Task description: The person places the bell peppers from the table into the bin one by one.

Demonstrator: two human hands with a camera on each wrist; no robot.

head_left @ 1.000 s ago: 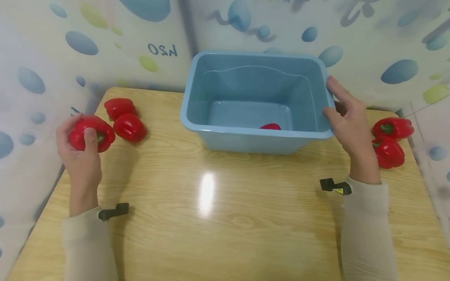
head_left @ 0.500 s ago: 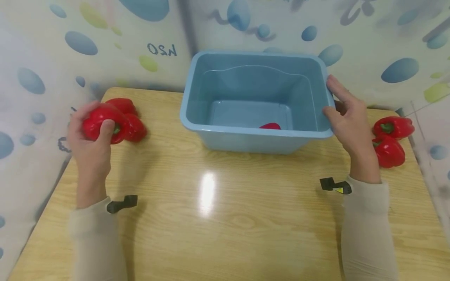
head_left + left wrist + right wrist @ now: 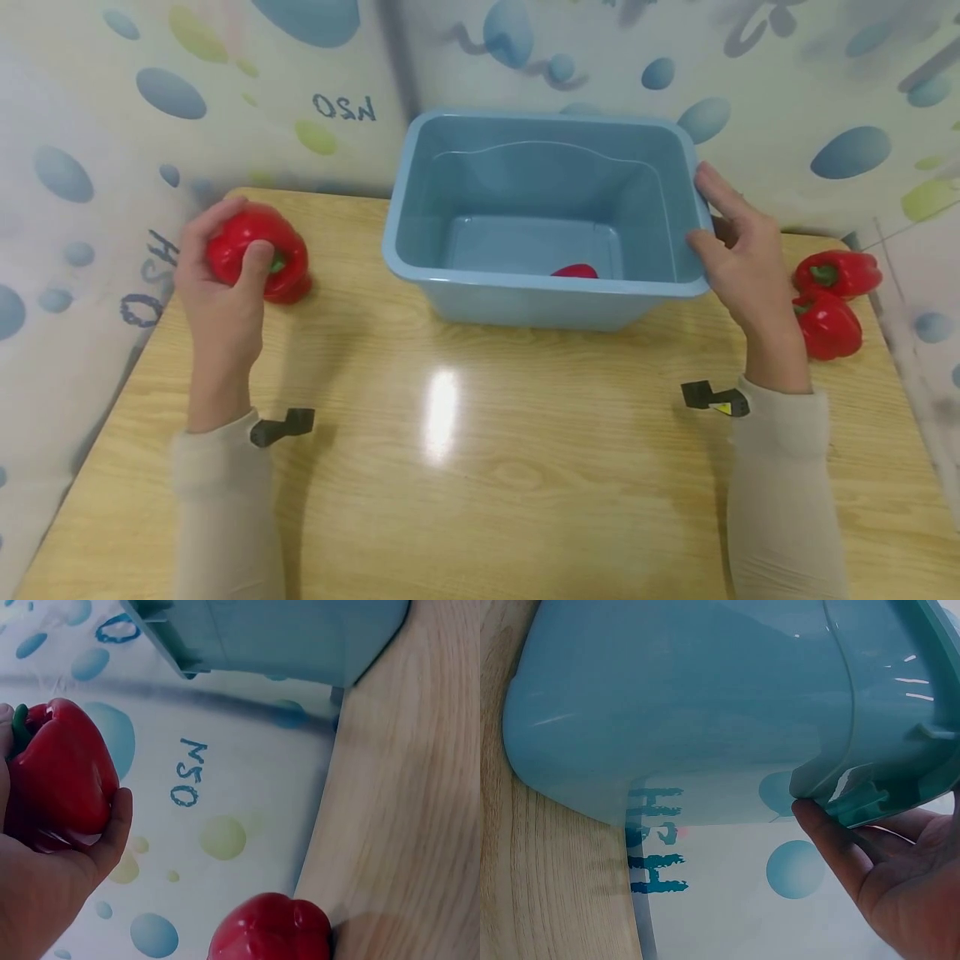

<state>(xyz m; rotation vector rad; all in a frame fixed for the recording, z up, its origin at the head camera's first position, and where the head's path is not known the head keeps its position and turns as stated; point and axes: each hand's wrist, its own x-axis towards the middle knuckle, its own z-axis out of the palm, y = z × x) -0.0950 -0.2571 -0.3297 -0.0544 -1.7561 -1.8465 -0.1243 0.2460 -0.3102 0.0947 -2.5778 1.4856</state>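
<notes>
Head: a pepper (image 3: pixel 266 227) is gripped by the left hand (image 3: pixel 221 312) over the worktop's (image 3: pixel 495 500) far left corner; the bin (image 3: pixel 525 307) is held at its right rim (image 3: pixel 703 212) by the right hand (image 3: pixel 750 258). Left wrist: another pepper (image 3: pixel 270 931) is seen below. Right wrist: the rim is grasped.

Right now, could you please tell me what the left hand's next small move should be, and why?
Probably carry the held pepper rightward over the tub: the left hand grips it left of the open tub, something red lies inside, and the right hand grips the tub.
</notes>
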